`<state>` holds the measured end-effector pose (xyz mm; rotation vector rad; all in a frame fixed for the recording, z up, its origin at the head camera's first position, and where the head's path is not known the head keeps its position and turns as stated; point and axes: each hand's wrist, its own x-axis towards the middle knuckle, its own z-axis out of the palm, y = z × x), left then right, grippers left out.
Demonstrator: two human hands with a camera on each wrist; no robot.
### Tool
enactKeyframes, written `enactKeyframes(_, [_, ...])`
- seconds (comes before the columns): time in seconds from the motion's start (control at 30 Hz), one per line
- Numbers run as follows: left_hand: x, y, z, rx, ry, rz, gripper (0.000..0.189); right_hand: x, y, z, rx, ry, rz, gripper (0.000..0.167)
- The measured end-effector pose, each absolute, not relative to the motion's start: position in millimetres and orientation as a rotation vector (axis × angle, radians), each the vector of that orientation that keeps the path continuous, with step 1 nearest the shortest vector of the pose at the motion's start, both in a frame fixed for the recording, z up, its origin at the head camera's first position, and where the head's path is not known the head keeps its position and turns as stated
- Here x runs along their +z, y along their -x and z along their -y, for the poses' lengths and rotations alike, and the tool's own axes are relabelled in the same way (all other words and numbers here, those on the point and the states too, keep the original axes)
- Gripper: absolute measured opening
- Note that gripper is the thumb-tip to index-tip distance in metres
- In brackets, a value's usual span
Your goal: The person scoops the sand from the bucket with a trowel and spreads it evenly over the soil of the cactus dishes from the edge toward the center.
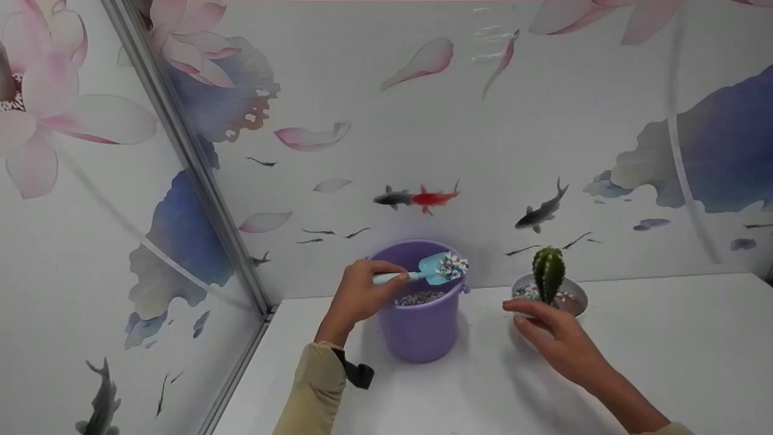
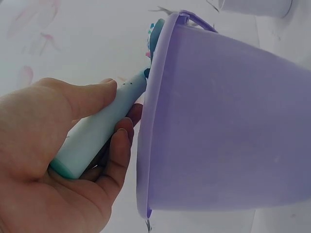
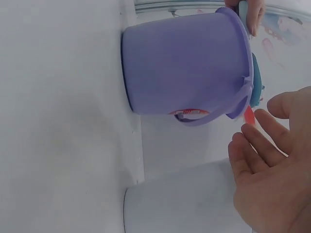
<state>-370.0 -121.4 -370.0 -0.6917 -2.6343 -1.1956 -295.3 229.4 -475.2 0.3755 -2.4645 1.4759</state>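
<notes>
My left hand (image 1: 362, 293) grips the pale handle of a small light-blue shovel (image 1: 432, 269). Colourful pebbles (image 1: 453, 266) are heaped on its blade, which is over the mouth of a purple bucket (image 1: 420, 332). Grey gravel (image 1: 420, 298) lies inside that bucket. In the left wrist view, thumb and fingers wrap the shovel handle (image 2: 104, 121) beside the bucket's rim. My right hand (image 1: 558, 341), fingers relaxed and holding nothing, is in front of a white pot (image 1: 580, 296). A green cactus (image 1: 549, 275) stands upright in the pot among coloured pebbles, its base partly hidden by the hand.
Both containers stand on a white table (image 1: 483, 393) near the back wall (image 1: 483, 139), which is printed with fish and petals. A metal frame strip (image 1: 193, 163) runs down at the left. The bucket's handle (image 3: 214, 114) hangs on the side facing the pot.
</notes>
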Motion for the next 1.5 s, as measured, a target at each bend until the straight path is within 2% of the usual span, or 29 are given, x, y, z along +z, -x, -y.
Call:
enactKeyframes(0.43, [-369.7,364.4,97.6,-1.189,0.710,2.642,0.018,-472.6,280.4,-271.4,1.273,-0.211,2.331,0.019])
enactKeyframes(0.8, [-370.3,363.9,81.2,-1.170,0.751,2.650,0.018,-485.9,289.2,-291.9,1.208,-0.013,2.148,0.019])
enactKeyframes(0.93, [-369.6,363.4,75.4,-1.180,0.775,2.658,0.017,-495.0,294.5,-296.1,1.200,-0.033,2.173,0.036])
enactKeyframes(1.17, [-369.5,363.6,67.5,-1.213,0.778,2.668,0.015,-497.8,302.0,-301.9,1.290,-0.109,2.344,0.080])
enactKeyframes(1.33, [-369.9,363.9,60.8,-1.240,0.768,2.689,0.015,-497.9,307.2,-298.6,1.376,-0.062,2.473,0.113])
enactKeyframes(1.5, [-370.2,363.0,54.6,-1.269,0.759,2.707,0.014,-501.2,312.2,-296.2,1.328,-0.002,2.571,0.130])
